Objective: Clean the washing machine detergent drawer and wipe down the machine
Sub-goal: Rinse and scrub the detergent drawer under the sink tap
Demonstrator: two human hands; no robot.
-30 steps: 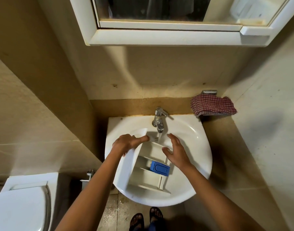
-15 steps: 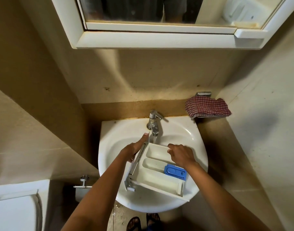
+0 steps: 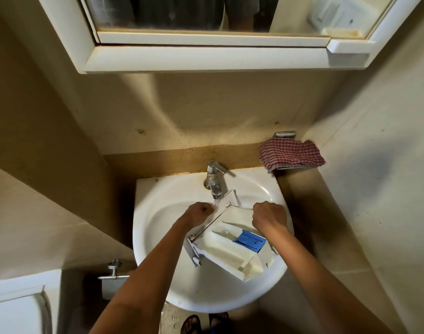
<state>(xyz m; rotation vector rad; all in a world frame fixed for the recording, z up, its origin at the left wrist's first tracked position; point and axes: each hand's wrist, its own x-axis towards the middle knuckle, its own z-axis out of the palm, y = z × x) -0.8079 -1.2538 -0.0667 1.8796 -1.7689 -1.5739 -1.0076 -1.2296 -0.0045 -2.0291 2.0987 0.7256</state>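
Observation:
A white detergent drawer [image 3: 226, 251] with a blue insert [image 3: 249, 240] lies tilted over the white sink basin [image 3: 163, 256], its far corner just under the tap [image 3: 214, 178]. My left hand [image 3: 199, 212] grips the drawer's left edge near the tap's spout. My right hand [image 3: 268, 216] is closed over the drawer's far right side, hiding part of its compartments. A thin stream of water seems to fall from the spout by my left fingers.
A red checked cloth [image 3: 290, 154] lies on a small metal shelf on the right wall. A mirror cabinet [image 3: 206, 59] overhangs the sink. A toilet [image 3: 16, 307] stands at lower left, a metal wall fitting [image 3: 113, 271] beside it. My sandalled feet [image 3: 206, 323] show below.
The drawer has turned and shifted right in the basin, its open side now facing up. My right hand went from flat against it to closed on its far right side.

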